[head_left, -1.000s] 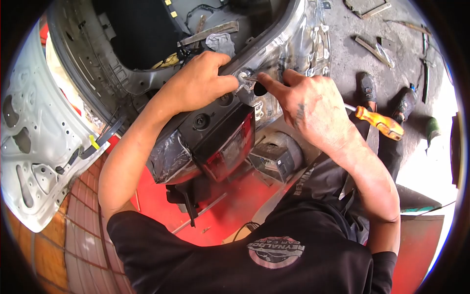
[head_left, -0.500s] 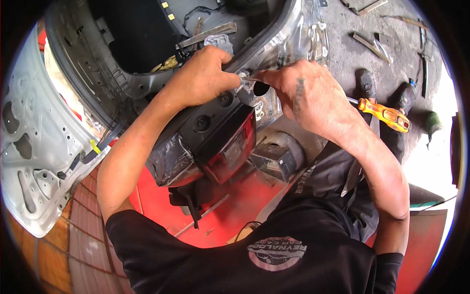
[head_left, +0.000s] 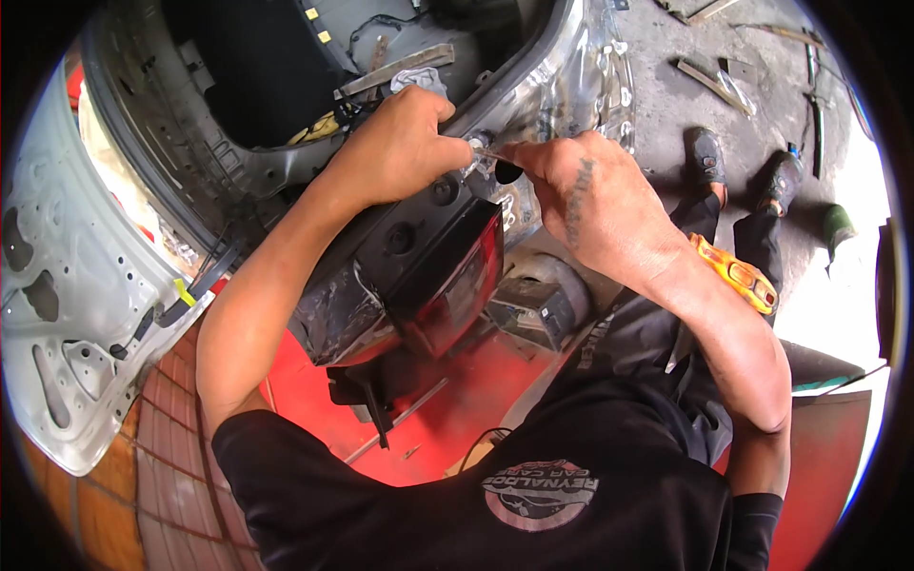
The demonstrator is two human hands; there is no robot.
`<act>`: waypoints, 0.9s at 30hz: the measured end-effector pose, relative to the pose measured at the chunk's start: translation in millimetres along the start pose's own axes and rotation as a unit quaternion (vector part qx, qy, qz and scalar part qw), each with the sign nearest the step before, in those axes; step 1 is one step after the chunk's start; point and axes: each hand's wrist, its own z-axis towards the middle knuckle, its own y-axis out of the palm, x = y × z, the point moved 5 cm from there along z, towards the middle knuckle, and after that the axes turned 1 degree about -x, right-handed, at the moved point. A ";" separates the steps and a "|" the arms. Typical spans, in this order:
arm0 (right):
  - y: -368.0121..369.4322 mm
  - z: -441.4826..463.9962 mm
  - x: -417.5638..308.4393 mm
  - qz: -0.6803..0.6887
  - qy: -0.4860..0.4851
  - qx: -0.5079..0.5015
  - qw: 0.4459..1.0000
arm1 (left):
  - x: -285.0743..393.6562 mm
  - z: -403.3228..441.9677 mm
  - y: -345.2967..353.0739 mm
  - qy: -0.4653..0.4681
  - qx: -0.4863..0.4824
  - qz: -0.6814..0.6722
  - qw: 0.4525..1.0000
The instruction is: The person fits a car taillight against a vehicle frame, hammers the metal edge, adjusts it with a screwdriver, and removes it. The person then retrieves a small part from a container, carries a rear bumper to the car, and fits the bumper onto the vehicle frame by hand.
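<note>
My left hand (head_left: 400, 143) is closed, thumb and finger pinched at the bare-metal corner of a car body (head_left: 547, 95); what lies in the pinch is too small to make out. Facing it, my right hand (head_left: 600, 205) is closed as well. A thin metal piece (head_left: 490, 154) shows between the fingertips of both hands. From behind my right wrist sticks out the orange handle of a screwdriver (head_left: 735, 274); its shaft is hidden by the hand. Below the hands, a black-backed red tail light (head_left: 457, 276) sits at the car's rear corner.
The open trunk (head_left: 267, 76) holds a metal strip (head_left: 405, 71), wiring and a crumpled rag (head_left: 419, 81). A bare grey panel (head_left: 67, 285) stands at left. Metal scraps (head_left: 714, 88) and a green bottle (head_left: 838, 228) are on the floor near two shoes (head_left: 706, 157).
The screwdriver's handle has swung downward and closer to my right forearm, and its shaft has gone out of sight. Both hands remain at the same metal corner, with the view slightly shifted.
</note>
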 end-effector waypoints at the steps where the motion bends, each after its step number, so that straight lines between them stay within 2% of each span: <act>1: 0.4 -0.4 -2.5 -0.003 0.010 -0.004 1.000 | -2.0 0.7 1.4 0.008 0.004 -0.010 1.000; 7: 4.1 -4.1 -31.9 -0.142 0.088 -0.012 0.986 | -2.1 3.7 3.0 0.030 0.010 -0.017 0.999; 13: 11.3 -7.4 -54.3 -0.234 0.083 0.030 0.968 | 7.7 3.4 -0.6 0.037 0.028 0.015 0.999; 17: 15.5 -7.9 -59.3 -0.242 0.085 0.057 0.965 | 7.3 2.7 -0.1 0.047 0.029 0.013 0.998; 24: 15.7 -21.8 -30.6 -0.146 0.054 0.098 0.983 | 0.7 6.3 -1.3 0.034 -0.030 -0.046 0.998; 27: 12.3 -38.6 -11.8 -0.016 0.004 0.189 0.982 | 3.3 3.0 -1.9 0.004 -0.056 -0.064 0.996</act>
